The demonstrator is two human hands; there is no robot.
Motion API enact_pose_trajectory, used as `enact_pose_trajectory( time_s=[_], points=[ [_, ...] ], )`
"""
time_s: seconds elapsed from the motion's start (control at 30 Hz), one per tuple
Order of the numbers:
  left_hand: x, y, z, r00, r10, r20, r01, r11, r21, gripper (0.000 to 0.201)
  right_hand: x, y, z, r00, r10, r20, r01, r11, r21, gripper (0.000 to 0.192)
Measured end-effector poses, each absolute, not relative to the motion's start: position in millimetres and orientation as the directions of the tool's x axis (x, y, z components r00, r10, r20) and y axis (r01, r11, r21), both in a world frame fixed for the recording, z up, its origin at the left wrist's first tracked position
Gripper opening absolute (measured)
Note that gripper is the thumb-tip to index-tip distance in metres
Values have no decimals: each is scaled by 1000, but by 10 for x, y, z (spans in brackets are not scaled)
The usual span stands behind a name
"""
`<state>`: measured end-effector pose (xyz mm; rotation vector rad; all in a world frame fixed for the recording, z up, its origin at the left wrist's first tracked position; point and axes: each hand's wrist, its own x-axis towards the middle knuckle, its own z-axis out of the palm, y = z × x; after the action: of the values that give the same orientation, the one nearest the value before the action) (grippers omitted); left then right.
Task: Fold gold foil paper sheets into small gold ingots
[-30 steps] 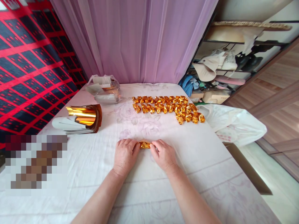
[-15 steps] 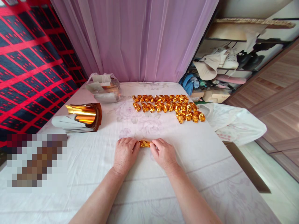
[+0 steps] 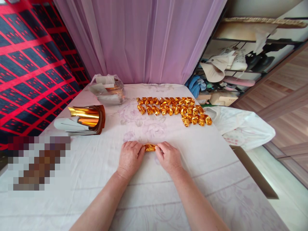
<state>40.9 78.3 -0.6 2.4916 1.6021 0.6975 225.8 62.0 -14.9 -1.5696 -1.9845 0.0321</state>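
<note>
A small folded piece of gold foil paper [image 3: 149,147] lies on the white flowered tablecloth [image 3: 154,179], pinched at its two ends between my hands. My left hand [image 3: 130,158] grips its left end and my right hand [image 3: 168,156] its right end, knuckles up, both resting on the cloth. Beyond them, several folded gold pieces [image 3: 173,109] lie in rows at the far middle of the table. A curled stack of gold foil sheets [image 3: 88,119] sits at the left.
A clear plastic bag [image 3: 107,89] with packets lies at the far left by the pink curtain. A white plastic bag [image 3: 240,128] hangs over the table's right edge. Cluttered shelves stand at the right. A pixelated patch covers the near left.
Both hands stay on the gold piece in the same spot; only the view has shifted slightly.
</note>
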Motion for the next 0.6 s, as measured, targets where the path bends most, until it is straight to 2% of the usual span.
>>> enact_pose_trajectory(
  time_s=[0.27, 0.6],
  points=[
    [405, 778, -10, 356, 873, 334, 828, -460, 320, 21, 2270, 619, -165, -121, 897, 426, 871, 302, -388, 25],
    [424, 778, 11, 331, 894, 302, 858, -419, 298, 21, 2282, 616, -131, -139, 896, 422, 785, 359, -505, 21]
  ],
)
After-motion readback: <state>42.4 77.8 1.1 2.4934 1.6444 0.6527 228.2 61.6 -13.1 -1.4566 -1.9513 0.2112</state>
